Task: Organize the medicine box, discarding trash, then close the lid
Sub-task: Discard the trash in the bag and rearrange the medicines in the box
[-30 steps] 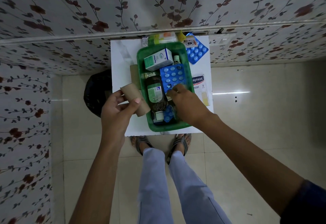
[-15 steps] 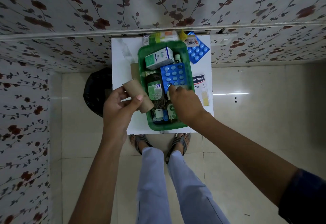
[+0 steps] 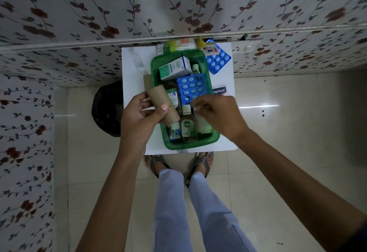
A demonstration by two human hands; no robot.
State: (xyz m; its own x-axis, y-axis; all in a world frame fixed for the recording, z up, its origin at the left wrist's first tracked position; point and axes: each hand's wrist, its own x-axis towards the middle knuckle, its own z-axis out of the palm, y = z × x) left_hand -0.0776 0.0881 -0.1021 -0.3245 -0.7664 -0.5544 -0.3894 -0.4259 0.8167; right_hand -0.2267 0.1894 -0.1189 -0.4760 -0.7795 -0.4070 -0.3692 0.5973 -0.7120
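With the cardboard tube gripped in the left hand and something small, unidentifiable, pinched in the right hand, both are best dropped into the black bin.

Bottle reads "Dettol"; carton reads "Optibex".

Matt cardboard tube, glossy plastic box

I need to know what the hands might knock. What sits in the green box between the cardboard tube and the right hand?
Head view: a Dettol bottle, lying between the cardboard tube and the right hand.
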